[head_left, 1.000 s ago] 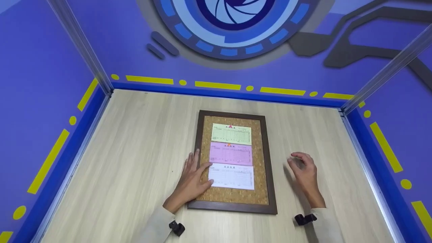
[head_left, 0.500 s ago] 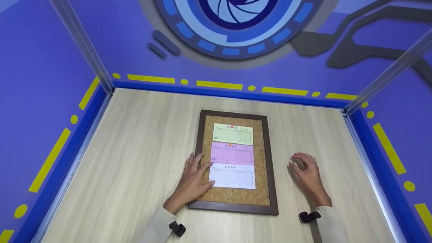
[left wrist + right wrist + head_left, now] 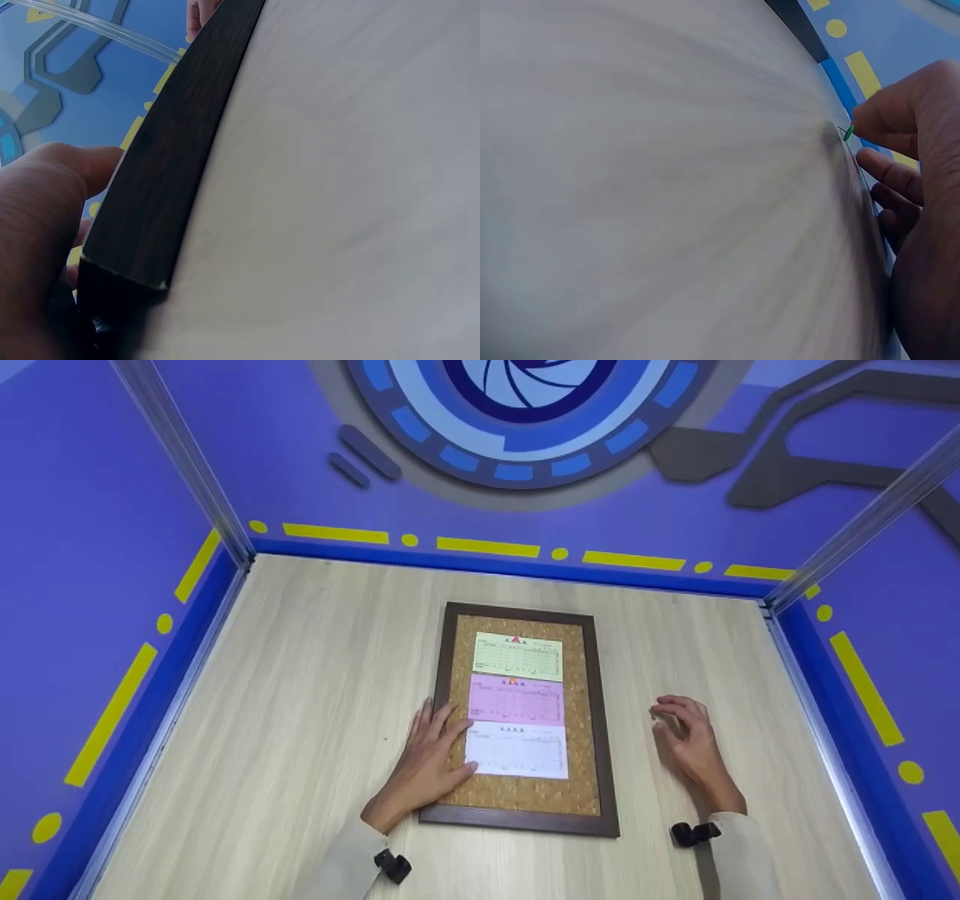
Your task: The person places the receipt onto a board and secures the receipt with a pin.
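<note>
A framed cork board (image 3: 517,795) lies on the table with three printed slips in a column. The pale green slip (image 3: 517,661) at the top carries a red pin (image 3: 516,639). Below it, an orange pin (image 3: 512,681) sits at the top of the pink slip (image 3: 517,706). No pin shows on the white slip (image 3: 517,754). My left hand (image 3: 424,765) rests over the board's left side, fingers spread, two fingertips at the white slip's left edge. Right of the board, my right hand (image 3: 697,746) pinches a green push pin (image 3: 847,133), its metal point showing in the right wrist view.
The wooden table (image 3: 322,675) extends around the board on both sides. Blue panels with yellow markings (image 3: 487,547) enclose the back and sides, with metal posts (image 3: 217,517) at the corners. Each wrist wears a small black camera (image 3: 694,833).
My right hand has drifted slightly to the right, away from the board. My left hand stays on the board's edge, its upper fingers shifted a little. The slips have not moved.
</note>
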{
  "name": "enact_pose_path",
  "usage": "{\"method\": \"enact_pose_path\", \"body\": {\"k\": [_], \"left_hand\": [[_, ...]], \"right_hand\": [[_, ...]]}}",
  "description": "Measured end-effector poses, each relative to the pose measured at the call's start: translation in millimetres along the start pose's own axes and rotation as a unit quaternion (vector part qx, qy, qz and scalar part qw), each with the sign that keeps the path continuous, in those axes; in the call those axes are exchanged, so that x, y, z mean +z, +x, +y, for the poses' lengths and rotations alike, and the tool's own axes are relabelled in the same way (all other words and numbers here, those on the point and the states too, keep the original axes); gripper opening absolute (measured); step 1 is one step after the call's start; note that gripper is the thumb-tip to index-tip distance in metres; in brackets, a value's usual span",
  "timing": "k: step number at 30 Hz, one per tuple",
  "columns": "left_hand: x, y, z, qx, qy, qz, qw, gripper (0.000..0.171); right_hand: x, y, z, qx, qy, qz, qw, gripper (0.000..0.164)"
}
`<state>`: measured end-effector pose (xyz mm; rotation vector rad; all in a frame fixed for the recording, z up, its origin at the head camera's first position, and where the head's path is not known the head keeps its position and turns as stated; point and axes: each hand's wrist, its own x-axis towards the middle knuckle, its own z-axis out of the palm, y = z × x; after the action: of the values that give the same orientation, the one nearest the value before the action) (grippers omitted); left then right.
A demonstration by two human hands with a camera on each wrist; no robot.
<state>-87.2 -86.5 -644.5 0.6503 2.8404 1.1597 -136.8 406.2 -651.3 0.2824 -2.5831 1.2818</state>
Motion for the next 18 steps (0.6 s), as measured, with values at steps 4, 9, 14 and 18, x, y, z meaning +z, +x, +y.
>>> {"method": "enact_pose_path", "body": {"k": [4, 9, 14, 18], "left_hand": [[-2.3, 0.2, -0.4, 0.002, 0.003, -0.009, 1.0, 0.066], [-4.5, 0.2, -0.3, -0.001, 0.006, -0.019, 0.9998, 0.066], [-4.0, 0.2, -0.3, -0.002, 0.01, -0.018, 0.9998, 0.068], [-4.3, 0.1, 0.3, -0.002, 0.006, -0.021, 0.9998, 0.07]], "right_hand": [[-1.1, 0.8, 1.7, -0.003, -0.001, -0.003, 1.0, 0.026], [-0.6, 3.2, 4.3, -0.012, -0.008, 0.003, 1.0, 0.025], [-0.1, 3.3, 6.5, -0.013, 0.0, 0.004, 1.0, 0.026], [-0.1, 2.7, 7.6, -0.018, 0.002, 0.002, 1.0, 0.027]]}}
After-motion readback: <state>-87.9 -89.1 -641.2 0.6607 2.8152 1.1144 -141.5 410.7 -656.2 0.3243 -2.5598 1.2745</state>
